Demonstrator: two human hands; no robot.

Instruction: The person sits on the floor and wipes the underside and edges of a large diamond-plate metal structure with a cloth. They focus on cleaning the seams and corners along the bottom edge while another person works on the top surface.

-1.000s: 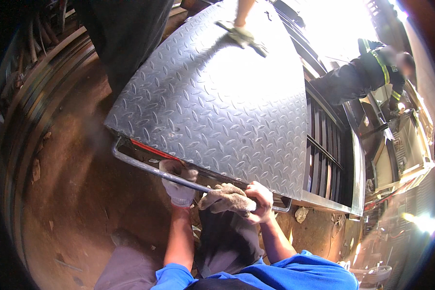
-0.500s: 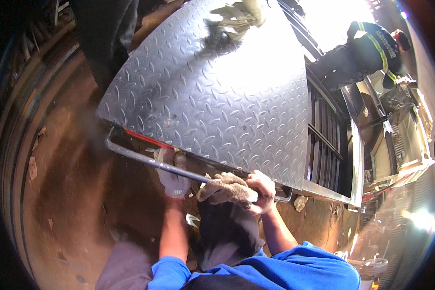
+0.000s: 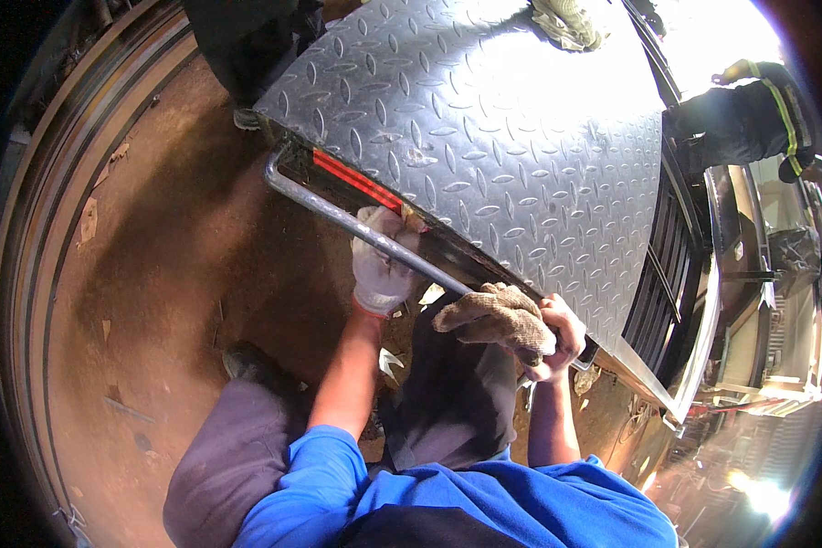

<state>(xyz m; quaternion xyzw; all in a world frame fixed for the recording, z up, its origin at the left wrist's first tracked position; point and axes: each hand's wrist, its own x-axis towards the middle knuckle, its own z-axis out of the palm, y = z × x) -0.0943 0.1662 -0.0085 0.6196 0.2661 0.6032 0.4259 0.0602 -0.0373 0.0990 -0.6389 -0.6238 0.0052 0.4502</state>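
My left hand (image 3: 384, 265), in a white knitted glove with a red cuff edge, reaches behind a grey metal bar handle (image 3: 333, 216). Its fingers are bent at the plate's edge, by the end of a red striped strip (image 3: 356, 179); what they hold is hidden. Bare, my right hand (image 3: 563, 338) is closed on a dirty tan knitted glove (image 3: 498, 320) at the bar's right part. That loose glove lies over the bar. Above both hands slopes a large silver diamond-pattern plate (image 3: 493, 173), brightly lit toward the top.
Another person's gloved hand (image 3: 568, 23) is over the plate's top. A person in dark clothes with yellow bands (image 3: 749, 119) is at the right, near a black slatted frame (image 3: 671, 247). Dark trouser legs (image 3: 247, 50) stand upper left. Brown floor (image 3: 146, 301) holds scraps; rails curve along the left.
The plate and bar appear farther right and up in the picture, with my hands still at the bar. More of the red strip shows. The other person's glove is nearer the plate's upper right.
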